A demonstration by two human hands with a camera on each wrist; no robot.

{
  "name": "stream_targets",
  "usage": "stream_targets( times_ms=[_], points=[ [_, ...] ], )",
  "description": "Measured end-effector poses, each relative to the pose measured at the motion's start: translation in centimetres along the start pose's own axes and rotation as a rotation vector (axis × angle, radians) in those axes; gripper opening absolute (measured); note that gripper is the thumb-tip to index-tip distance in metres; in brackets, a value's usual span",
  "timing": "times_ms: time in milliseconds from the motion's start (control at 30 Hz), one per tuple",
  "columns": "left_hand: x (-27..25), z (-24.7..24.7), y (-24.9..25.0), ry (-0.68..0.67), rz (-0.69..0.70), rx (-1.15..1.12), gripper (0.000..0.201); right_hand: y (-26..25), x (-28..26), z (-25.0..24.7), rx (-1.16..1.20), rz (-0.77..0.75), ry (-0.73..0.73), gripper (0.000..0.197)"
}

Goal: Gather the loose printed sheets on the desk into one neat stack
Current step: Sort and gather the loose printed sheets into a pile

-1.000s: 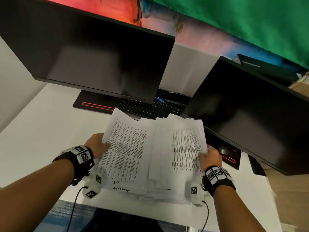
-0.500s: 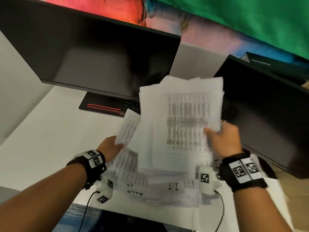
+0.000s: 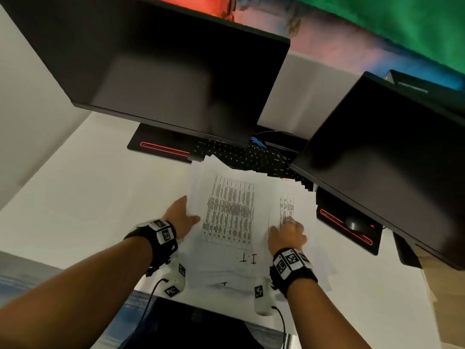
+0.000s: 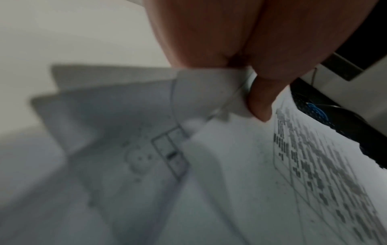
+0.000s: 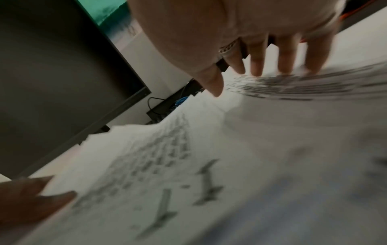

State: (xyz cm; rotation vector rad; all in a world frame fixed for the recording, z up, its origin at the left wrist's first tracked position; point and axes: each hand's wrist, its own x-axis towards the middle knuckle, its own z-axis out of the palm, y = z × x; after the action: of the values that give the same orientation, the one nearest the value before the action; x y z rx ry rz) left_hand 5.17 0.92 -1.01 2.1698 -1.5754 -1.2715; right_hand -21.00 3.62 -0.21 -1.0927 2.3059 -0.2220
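A loose pile of printed sheets (image 3: 231,215) lies on the white desk (image 3: 88,197), its edges uneven; the top sheet shows a table of text and a handwritten "I.T". My left hand (image 3: 182,216) is at the pile's left edge and pinches several sheets (image 4: 230,182), thumb (image 4: 261,102) on top. My right hand (image 3: 286,234) rests on the right part of the pile. In the right wrist view its fingers (image 5: 257,66) are straight and spread, tips touching the paper (image 5: 209,165). The left hand (image 5: 31,195) shows at the lower left there.
Two dark monitors (image 3: 163,71) (image 3: 392,157) hang over the far side of the desk. A black keyboard (image 3: 241,153) lies just behind the pile. A mouse (image 3: 354,224) sits on the right monitor's base. The desk's near edge (image 3: 226,311) is below my wrists.
Half a second ago my right hand held a bundle of sheets raised upright. That bundle now lies flat on the pile with the right hand on top. The left hand stays at the left edge.
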Motion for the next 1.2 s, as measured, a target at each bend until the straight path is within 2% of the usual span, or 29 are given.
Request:
stream_targets(
  times_ms=[100, 200, 300, 467, 533, 600, 667, 733, 800, 867, 933, 1000, 1200],
  points=[
    [-0.2, -2.2, -0.9, 0.052, 0.024, -0.075, 0.041, 1.5, -0.3, -0.1, -0.102, 0.09, -0.037, 0.098],
    [-0.3, -4.2, -1.7, 0.096, 0.03, -0.114, 0.036, 1.9, -0.4, 0.6, -0.235, 0.048, -0.024, 0.114],
    [-0.2, -5.4, -3.0, 0.146, 0.012, -0.248, 0.029, 1.6, -0.4, 1.4, -0.242, -0.006, -0.034, 0.103],
    [-0.2, -6.7, -4.2, 0.133, 0.034, -0.297, 0.025, 0.8, 0.3, 1.5, 0.057, 0.05, -0.122, 0.063],
    [-0.4, -6.8, -4.3, 0.131, 0.025, -0.336, 0.024, 0.8, 0.4, 1.0, 0.056, 0.039, -0.183, 0.041],
    [-0.7, -6.5, -4.3, 0.126, 0.028, -0.377, 0.025, 1.3, 0.9, 0.1, 0.022, 0.033, -0.176, 0.032],
    [-1.4, -6.3, -4.0, 0.129, 0.04, -0.406, 0.024, 2.0, 1.4, -1.3, -0.042, 0.091, -0.106, 0.045],
    [-2.2, -6.1, -3.4, 0.143, 0.056, -0.42, 0.021, 2.7, 1.5, -2.1, -0.152, 0.175, -0.019, 0.071],
    [-2.8, -5.6, -2.8, 0.144, 0.041, -0.478, 0.016, 2.9, 1.0, -1.9, -0.242, 0.182, -0.018, 0.095],
    [-3.1, -5.1, -2.2, 0.158, 0.028, -0.511, 0.012, 2.8, 0.9, -1.1, -0.241, 0.144, -0.018, 0.104],
    [-3.0, -4.9, -2.2, 0.154, 0.028, -0.525, 0.016, 2.7, 1.1, -0.9, -0.132, 0.188, -0.019, 0.111],
    [-2.7, -4.9, -2.5, 0.142, 0.025, -0.527, 0.021, 2.6, 1.7, -1.3, -0.054, 0.258, -0.029, 0.113],
    [-2.5, -5.3, -3.3, 0.121, 0.01, -0.452, 0.019, 3.2, 2.5, -2.1, 0.076, 0.317, -0.113, 0.086]
  ],
)
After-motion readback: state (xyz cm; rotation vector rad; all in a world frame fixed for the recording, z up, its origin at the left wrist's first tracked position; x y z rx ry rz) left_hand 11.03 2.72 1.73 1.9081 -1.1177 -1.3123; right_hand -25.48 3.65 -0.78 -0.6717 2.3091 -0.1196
